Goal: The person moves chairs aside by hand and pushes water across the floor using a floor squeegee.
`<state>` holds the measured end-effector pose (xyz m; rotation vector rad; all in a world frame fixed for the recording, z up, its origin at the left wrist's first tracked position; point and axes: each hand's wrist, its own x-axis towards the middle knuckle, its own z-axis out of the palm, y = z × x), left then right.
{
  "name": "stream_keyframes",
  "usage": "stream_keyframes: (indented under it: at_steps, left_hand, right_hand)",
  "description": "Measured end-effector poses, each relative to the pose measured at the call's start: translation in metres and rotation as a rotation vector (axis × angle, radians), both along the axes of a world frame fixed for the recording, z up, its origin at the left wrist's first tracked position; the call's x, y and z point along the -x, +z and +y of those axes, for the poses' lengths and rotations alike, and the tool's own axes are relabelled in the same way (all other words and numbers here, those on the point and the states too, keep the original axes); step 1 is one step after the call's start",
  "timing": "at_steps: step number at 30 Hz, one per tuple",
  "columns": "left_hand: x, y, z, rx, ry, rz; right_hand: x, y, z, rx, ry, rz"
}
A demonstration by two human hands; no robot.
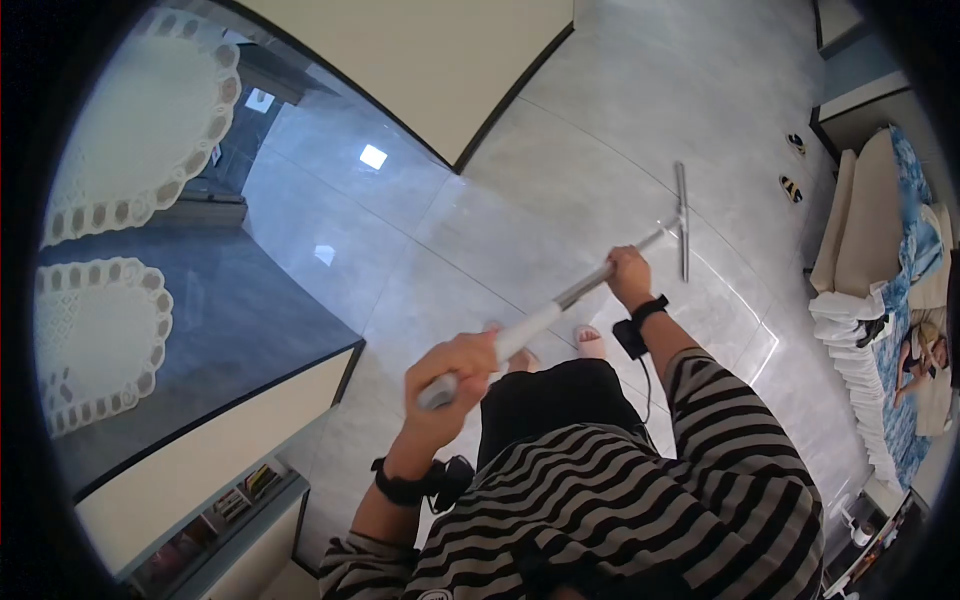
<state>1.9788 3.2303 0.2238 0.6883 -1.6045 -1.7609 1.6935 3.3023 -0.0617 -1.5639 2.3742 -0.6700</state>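
A long-handled floor squeegee (575, 292) crosses in front of me, its handle white near me and metallic farther along. My left hand (450, 385) is wrapped round the white grip close to the handle's end. Farther down the pole, my right hand (630, 278) is closed round the metal part. The slim bar-shaped head (684, 222) is at the far end of the pole, over the shiny grey tiled floor (600, 130). Whether its whole edge touches the tiles I cannot tell. Both wrists carry black straps with small devices.
At left stands a glass-topped table (250, 310) with white lace mats (105, 345). A cream cabinet (420, 60) juts out ahead. A sofa (865, 215) with blue covers runs along the right, with a person (920, 355) on it. Black-and-yellow slippers (791, 188) lie near it.
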Motion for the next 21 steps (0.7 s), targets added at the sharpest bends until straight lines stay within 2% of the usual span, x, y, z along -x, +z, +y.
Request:
stream_keyframes:
  at_steps: [2,4,8,10,14,16,18,21]
  left_hand:
    - [-0.036,-0.008,-0.023,0.054,0.095,-0.005]
    - [-0.057,-0.022,-0.043,0.085,0.191,-0.008]
    - [-0.084,-0.053,-0.068,0.079,0.357,0.006]
    - [-0.101,-0.056,-0.069,0.060,0.431,-0.031]
    - [-0.162,-0.028,-0.037,0.100,0.582,-0.261]
    - [-0.200,-0.007,-0.021,0.012,0.649,-0.218]
    - [-0.233,0.019,-0.006,-0.023,0.711,-0.260]
    - [-0.262,0.059,0.008,-0.053,0.823,-0.286]
  right_hand:
    - [-0.030,0.000,-0.062,0.162,0.091,0.038]
    - [-0.049,-0.007,-0.119,0.153,0.133,-0.012]
    - [-0.069,-0.027,-0.196,-0.006,0.301,0.041]
    - [-0.088,-0.032,-0.207,-0.083,0.391,0.083]
    - [-0.158,-0.022,-0.197,-0.234,0.571,0.183]
    - [-0.209,0.004,-0.188,-0.294,0.641,0.135]
    - [-0.254,0.008,-0.177,-0.200,0.734,0.083]
    - [-0.319,0.019,-0.167,-0.218,0.765,0.025]
